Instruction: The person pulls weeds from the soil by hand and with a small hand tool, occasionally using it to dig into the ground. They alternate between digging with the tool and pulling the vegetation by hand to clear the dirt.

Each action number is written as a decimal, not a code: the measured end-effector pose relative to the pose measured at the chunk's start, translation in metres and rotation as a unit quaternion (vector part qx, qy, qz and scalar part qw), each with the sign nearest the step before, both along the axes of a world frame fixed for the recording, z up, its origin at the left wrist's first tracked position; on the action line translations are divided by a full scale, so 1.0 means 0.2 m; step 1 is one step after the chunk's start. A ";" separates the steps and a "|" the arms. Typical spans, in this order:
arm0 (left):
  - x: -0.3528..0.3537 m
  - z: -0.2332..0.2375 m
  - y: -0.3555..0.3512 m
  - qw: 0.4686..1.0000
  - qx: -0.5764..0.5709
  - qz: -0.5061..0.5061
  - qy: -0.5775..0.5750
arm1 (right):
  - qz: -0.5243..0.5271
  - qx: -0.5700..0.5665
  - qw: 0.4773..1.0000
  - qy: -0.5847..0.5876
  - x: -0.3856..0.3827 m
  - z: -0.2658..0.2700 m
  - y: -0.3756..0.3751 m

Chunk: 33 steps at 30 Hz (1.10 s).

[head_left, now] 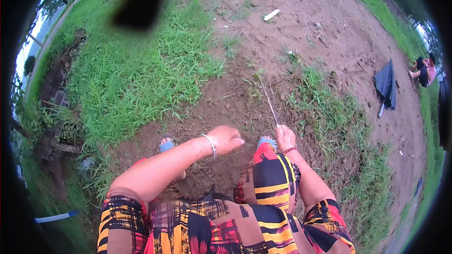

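My right hand (286,137) is wrapped round the near end of a thin, straight stick (269,102). The stick slants forward and slightly left, its far tip beside a small tuft of weeds (258,73). My left hand (226,140), with a silver bangle at the wrist, hangs over bare, loose soil (219,113). Its fingers are curled under with the thumb toward the right, and whatever may be inside is hidden. Both hands are apart, close to my sandalled feet (166,144).
Thick grass (141,75) grows at the left beside a ditch (54,94); more grass (325,108) is at the right. A folded dark umbrella (386,84) lies on the dirt path, near a seated person (424,71). A white strip (271,15) lies ahead.
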<state>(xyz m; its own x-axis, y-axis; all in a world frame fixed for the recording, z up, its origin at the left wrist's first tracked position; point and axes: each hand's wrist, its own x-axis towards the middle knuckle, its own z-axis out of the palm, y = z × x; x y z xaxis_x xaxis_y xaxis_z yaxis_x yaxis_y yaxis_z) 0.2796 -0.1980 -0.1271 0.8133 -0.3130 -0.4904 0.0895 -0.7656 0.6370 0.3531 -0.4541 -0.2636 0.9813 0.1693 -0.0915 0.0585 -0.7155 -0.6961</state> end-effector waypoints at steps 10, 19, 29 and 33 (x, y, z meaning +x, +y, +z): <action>0.56 -0.50 -0.24 0.864 -0.246 0.438 0.015 | 0.172 0.175 0.969 0.013 0.20 0.31 0.36; 0.47 -0.63 0.14 0.855 -0.152 0.494 0.031 | 0.195 -0.257 0.936 -0.140 0.97 0.19 0.29; 0.47 -0.59 0.22 0.886 -0.143 0.435 0.073 | 0.230 -0.602 0.763 0.058 1.27 -0.10 0.37; 0.51 -0.52 0.22 0.865 -0.194 0.455 0.084 | 0.122 -0.449 0.869 0.169 1.29 -0.19 0.31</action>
